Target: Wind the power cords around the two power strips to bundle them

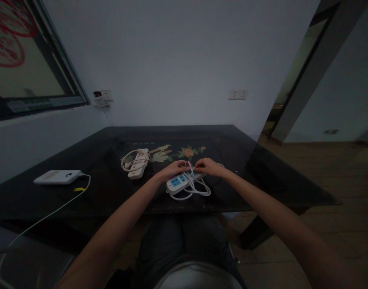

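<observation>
**Cord Pinched Up Over Power Strip at Bench's Near Edge**

Sits close against the near edge of the dark glass bench (106, 192), lap in dark trousers just below it. Stretches both bare forearms forward and inward, elbows wide and wrists low, to meet a little right of the middle of that edge. Closes the left grip (174, 167) and the right grip (208, 165) on one raised strand of white cord (199, 190), fingertips curled down and nearly touching each other. Looks pinched from both sides, probably to hold the strand taut and clear of the loose loops below. Has the white power strip (178, 182), blue around its sockets, lying flat on the bench directly under the two grips, slanted across, with the cord's loops draped over and beside it. Shows, farther in and to the left, a beige power strip (138, 163) with its own cord wound round it, well apart from the hands and beside a floral print (184, 152) under the glass. Shows too a flat white device (57, 176) by the left edge, its cable (51, 210) trailing off toward the near left corner. Ends at the back wall with an outlet plate (237, 94).
</observation>
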The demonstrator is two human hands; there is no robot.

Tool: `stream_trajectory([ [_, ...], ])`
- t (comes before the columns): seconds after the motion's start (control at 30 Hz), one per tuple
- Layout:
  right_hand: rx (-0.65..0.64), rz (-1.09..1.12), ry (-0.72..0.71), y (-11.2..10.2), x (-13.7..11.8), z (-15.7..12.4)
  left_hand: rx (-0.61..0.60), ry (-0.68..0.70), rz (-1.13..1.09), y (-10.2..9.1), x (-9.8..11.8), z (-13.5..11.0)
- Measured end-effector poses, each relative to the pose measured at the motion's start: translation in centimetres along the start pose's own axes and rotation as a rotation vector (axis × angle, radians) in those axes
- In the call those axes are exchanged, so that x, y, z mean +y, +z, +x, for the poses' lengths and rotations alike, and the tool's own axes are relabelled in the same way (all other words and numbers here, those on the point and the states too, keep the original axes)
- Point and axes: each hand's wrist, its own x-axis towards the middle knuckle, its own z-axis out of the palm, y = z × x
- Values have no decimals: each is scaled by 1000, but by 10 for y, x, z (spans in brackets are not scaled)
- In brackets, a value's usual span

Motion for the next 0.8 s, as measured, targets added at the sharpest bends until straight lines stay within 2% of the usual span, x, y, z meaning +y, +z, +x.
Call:
stream_trajectory([
  [0.13,44,-37,-49,-8,3,-6,40,22,76,-8,-1,-2],
  [0.33,-152,-132,-112,-9,9,-11,112,64,167,-9,0,-4],
  [0.53,-158,8,-54,-11,16,-18,257,104,161,-29,6,-14],
  [0.6,-87,70,-34,-18,22,-20,281,110,135,-37,10,-22],
  [0.73,253,123,52,-37,44,-27,289,129,69,-47,19,-37],
  [0.8,310,130,123,-40,56,-35,299,144,35,-49,20,-43],
])
